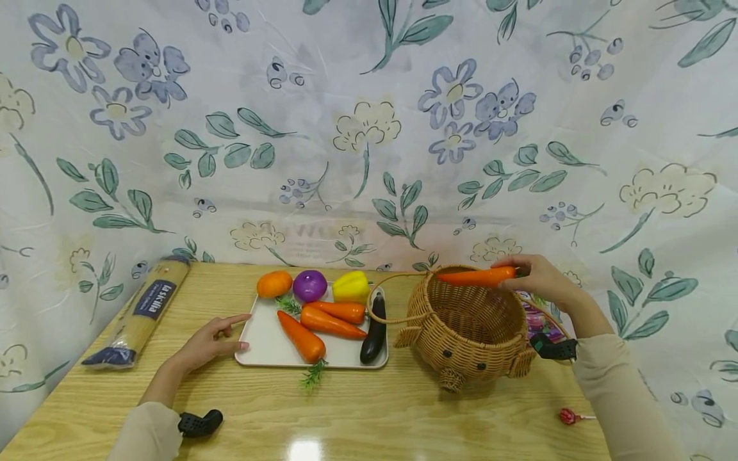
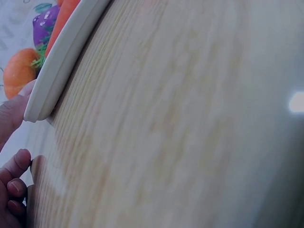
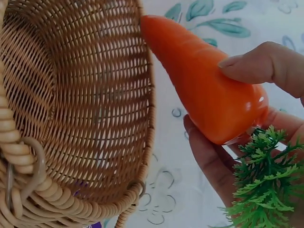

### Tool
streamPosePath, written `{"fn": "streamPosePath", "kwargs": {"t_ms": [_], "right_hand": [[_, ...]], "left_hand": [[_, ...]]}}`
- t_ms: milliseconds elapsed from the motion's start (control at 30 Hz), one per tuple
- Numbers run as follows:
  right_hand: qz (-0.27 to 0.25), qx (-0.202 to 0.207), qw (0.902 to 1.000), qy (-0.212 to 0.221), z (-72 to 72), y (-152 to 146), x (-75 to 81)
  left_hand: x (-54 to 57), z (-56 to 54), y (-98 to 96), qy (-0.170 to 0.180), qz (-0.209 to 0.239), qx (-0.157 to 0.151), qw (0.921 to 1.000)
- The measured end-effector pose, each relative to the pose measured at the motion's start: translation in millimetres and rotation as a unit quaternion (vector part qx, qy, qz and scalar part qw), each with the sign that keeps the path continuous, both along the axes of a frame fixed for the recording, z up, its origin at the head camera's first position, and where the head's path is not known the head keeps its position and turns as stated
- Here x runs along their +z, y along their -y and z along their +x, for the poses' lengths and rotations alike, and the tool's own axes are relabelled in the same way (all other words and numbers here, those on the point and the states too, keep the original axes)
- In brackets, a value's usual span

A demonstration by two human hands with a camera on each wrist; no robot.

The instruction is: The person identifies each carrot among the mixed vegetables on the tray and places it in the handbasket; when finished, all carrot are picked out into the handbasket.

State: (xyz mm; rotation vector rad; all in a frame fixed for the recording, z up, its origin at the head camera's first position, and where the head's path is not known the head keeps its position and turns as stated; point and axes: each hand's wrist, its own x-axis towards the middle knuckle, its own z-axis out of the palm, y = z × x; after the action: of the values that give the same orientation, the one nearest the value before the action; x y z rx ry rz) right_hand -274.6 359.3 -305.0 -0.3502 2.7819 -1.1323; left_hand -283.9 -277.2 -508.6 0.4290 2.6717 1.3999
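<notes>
My right hand [image 1: 539, 276] grips an orange toy carrot [image 1: 477, 276] by its thick end, level over the far rim of a wicker pig-shaped basket [image 1: 467, 333]. In the right wrist view the carrot [image 3: 204, 90] points toward the empty basket [image 3: 76, 109], with its green plastic leaves [image 3: 261, 185] by my palm. My left hand [image 1: 214, 339] rests on the table with relaxed fingers touching the left edge of a white tray [image 1: 262, 349]. In the left wrist view the fingertips [image 2: 12, 114] touch the tray's corner [image 2: 52, 80].
The tray carries three carrots [image 1: 302, 336], an orange [image 1: 274, 283], a purple onion [image 1: 309, 285], a yellow pepper [image 1: 350, 287] and a dark eggplant [image 1: 375, 333]. A spaghetti packet [image 1: 141, 310] lies at the left. A red lollipop [image 1: 569, 417] lies at the table's right. A floral cloth hangs behind.
</notes>
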Motion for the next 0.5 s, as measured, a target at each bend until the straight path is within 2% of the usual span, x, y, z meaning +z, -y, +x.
{"fn": "streamPosePath", "kwargs": {"t_ms": [500], "right_hand": [[0.007, 0.02, 0.9985, 0.05, -25.5, 12.8, -20.6]], "left_hand": [[1.9, 1.7, -1.7, 0.004, 0.003, 0.0, 1.0]]}}
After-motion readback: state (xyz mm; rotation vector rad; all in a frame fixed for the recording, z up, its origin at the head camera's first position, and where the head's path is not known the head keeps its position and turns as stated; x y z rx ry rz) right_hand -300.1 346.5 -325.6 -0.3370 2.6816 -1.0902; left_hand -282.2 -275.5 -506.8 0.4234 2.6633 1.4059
